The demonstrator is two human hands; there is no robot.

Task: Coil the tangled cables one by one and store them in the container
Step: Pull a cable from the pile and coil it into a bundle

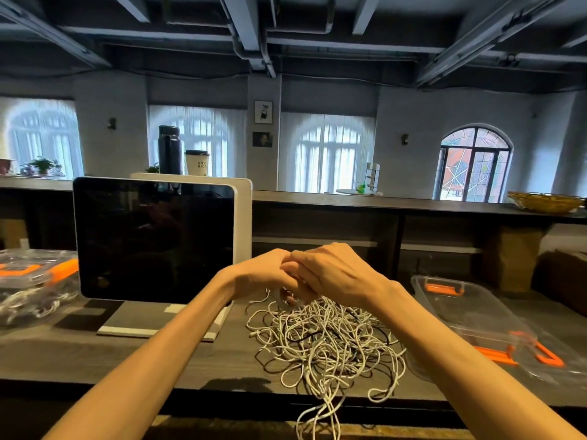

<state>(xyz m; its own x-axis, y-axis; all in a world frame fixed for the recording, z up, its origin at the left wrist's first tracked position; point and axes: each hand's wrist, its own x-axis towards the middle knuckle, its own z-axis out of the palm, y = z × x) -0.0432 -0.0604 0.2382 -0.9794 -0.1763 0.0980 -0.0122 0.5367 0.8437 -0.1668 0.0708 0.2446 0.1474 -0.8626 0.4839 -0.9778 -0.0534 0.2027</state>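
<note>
A tangled heap of white cables, with a few black strands in it, lies on the dark desk and spills over the front edge. My left hand and my right hand meet just above the far side of the heap, fingers curled together round a white cable that loops below them. The grip itself is mostly hidden by the backs of the hands. A clear plastic container with orange latches stands open to the right of the heap.
A clear lid with orange clips lies at the right front. A dark monitor on a grey base stands left of the hands. Another clear box with orange handles and cables sits at far left. A shelf runs behind.
</note>
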